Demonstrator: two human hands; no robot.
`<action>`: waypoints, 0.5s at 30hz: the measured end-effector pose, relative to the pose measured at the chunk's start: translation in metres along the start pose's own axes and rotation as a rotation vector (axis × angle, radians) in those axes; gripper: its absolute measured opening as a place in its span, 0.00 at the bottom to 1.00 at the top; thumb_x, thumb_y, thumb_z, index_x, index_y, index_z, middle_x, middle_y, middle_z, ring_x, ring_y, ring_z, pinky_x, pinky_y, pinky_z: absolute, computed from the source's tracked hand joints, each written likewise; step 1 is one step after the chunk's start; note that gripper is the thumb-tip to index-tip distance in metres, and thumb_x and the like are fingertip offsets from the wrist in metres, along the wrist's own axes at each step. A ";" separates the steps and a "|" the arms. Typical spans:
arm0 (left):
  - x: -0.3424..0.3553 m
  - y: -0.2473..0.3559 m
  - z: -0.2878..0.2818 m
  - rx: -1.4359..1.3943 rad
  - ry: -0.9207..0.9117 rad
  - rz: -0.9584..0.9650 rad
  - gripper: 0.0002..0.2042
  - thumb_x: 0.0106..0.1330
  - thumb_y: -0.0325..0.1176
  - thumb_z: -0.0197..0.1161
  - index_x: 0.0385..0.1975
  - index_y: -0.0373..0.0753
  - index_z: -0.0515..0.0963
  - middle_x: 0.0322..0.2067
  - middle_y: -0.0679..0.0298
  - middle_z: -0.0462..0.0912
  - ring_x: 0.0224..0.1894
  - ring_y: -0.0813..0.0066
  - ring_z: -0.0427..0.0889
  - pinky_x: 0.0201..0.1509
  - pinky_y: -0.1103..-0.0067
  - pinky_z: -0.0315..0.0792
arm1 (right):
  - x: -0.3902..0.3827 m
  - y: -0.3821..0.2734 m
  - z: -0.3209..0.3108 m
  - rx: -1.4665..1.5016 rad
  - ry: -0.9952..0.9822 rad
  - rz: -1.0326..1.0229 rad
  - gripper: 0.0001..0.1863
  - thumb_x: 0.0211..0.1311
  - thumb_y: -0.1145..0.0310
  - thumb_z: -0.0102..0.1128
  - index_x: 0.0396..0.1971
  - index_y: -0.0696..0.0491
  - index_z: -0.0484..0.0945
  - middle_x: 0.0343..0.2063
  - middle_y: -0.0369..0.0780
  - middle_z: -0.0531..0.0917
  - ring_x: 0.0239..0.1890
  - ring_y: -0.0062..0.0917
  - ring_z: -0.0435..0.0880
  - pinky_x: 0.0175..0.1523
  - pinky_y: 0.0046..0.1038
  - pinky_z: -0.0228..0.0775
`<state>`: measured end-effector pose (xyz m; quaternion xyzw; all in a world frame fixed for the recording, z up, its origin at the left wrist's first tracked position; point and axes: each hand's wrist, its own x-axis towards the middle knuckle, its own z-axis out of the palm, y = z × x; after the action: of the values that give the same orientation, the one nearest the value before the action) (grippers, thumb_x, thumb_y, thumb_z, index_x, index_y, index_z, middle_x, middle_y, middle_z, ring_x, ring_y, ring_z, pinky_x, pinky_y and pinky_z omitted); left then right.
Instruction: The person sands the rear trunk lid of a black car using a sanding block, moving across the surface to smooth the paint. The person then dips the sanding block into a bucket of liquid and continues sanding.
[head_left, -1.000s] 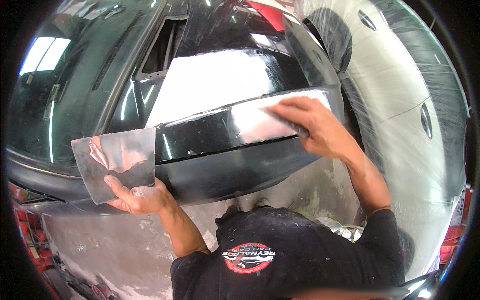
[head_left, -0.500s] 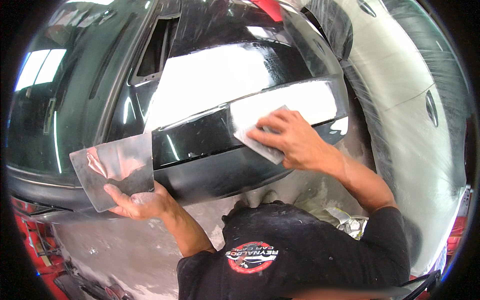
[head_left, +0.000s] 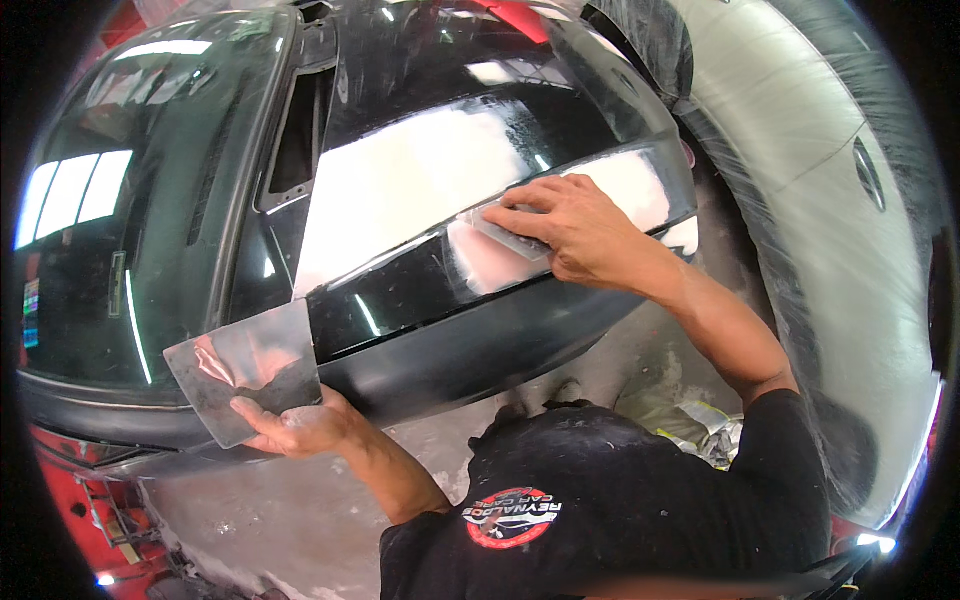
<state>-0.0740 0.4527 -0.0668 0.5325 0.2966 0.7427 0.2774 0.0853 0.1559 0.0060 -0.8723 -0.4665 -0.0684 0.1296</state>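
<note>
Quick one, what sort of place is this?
Probably an auto body shop: a black car with whitish patches, a palette of pinkish paste in the left hand, and a pale car under plastic sheeting.

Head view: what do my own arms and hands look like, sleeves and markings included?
Left hand and right hand are bare: five-fingered, no gloves, rings or watch visible. Forearms are uncovered, no cables seen on them. Short black sleeves belong to a black shirt bearing a round red, white and black emblem.
</note>
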 end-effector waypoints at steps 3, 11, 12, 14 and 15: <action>0.000 0.014 0.003 0.203 -0.014 0.063 0.28 0.47 0.20 0.73 0.53 0.30 0.77 0.54 0.44 0.76 0.52 0.51 0.79 0.57 0.65 0.76 | 0.010 -0.004 0.014 -0.039 -0.028 0.014 0.34 0.48 0.79 0.58 0.59 0.40 0.75 0.55 0.36 0.78 0.57 0.36 0.75 0.57 0.42 0.65; 0.006 0.013 0.007 -0.227 0.020 -0.110 0.26 0.49 0.22 0.72 0.52 0.30 0.77 0.53 0.48 0.77 0.52 0.56 0.79 0.64 0.65 0.71 | -0.010 -0.029 0.003 0.034 -0.150 -0.019 0.35 0.42 0.79 0.63 0.56 0.40 0.77 0.52 0.36 0.78 0.57 0.39 0.73 0.60 0.42 0.63; 0.003 0.011 0.003 0.074 -0.016 0.074 0.27 0.47 0.23 0.73 0.52 0.30 0.77 0.51 0.50 0.79 0.52 0.55 0.79 0.67 0.64 0.67 | -0.020 -0.031 0.003 0.040 -0.110 -0.049 0.36 0.40 0.79 0.65 0.56 0.40 0.77 0.53 0.36 0.77 0.57 0.39 0.73 0.60 0.42 0.63; 0.001 0.006 -0.003 0.456 -0.067 0.300 0.28 0.45 0.23 0.74 0.52 0.31 0.77 0.49 0.51 0.82 0.52 0.54 0.79 0.70 0.63 0.62 | -0.042 -0.032 0.002 0.082 -0.150 -0.065 0.38 0.38 0.77 0.67 0.56 0.39 0.76 0.53 0.35 0.77 0.58 0.40 0.72 0.61 0.43 0.62; 0.002 0.004 -0.005 0.532 -0.083 0.342 0.29 0.44 0.23 0.75 0.52 0.31 0.77 0.47 0.52 0.82 0.51 0.53 0.79 0.71 0.63 0.61 | -0.049 -0.030 0.002 0.081 -0.157 -0.064 0.41 0.34 0.78 0.70 0.57 0.38 0.75 0.54 0.36 0.76 0.59 0.38 0.72 0.62 0.44 0.60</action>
<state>-0.0796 0.4502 -0.0637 0.6584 0.3752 0.6524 0.0114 0.0332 0.1333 -0.0028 -0.8537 -0.5052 0.0150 0.1255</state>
